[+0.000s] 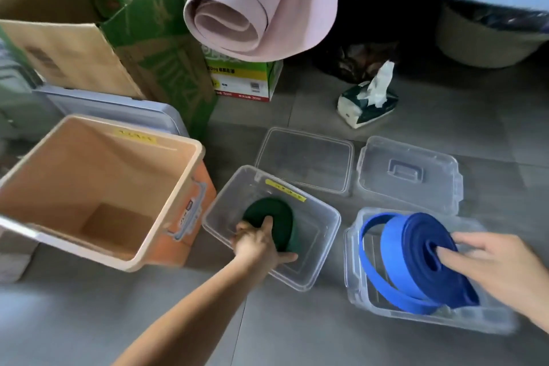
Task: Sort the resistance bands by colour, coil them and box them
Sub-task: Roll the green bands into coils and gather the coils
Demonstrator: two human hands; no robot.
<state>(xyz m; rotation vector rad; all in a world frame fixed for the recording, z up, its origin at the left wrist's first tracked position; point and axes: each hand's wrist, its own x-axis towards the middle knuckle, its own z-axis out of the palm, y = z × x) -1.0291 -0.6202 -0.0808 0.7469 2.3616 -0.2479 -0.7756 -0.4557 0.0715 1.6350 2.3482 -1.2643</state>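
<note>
Floor: grey tiled floor (297, 321); clutter stacked along the far side.
Left hand: left hand (258, 244) reaches down into the middle clear box. Fingers and thumb are curled round the near edge of the green band, one finger laid over its top.
Green band: green band (274, 221) is dark green, wound into a tight flat oval coil, inside the box toward its left wall.
Middle box: clear box (328, 212), lid off, yellow label (285, 190) on its far rim. It holds only the green coil.
Right hand: right hand (493, 264) holds the blue band from the right, fingertips tucked into the coil's centre; somewhat blurred.
Blue band: blue band (416, 252) is a bright blue, thick, tilted coil. One loose outer loop bows out to the left. It sits partly inside the right-hand box, above its rim.
Right box: latched clear box (355, 291) near the floor's right edge, with only the blue band in it.
Left bin: orange bin (166, 145), deep, with a grey clasp on its side.
Lids: flat clear lid (306, 157) behind the middle box; handled clear lid (410, 172) behind the right box.
Farther: tissue pack (368, 104) on the floor. A rolled pink mat (237, 18) rests over a green-and-white carton (246, 83); a cardboard box (68, 50) is at the far left.
</note>
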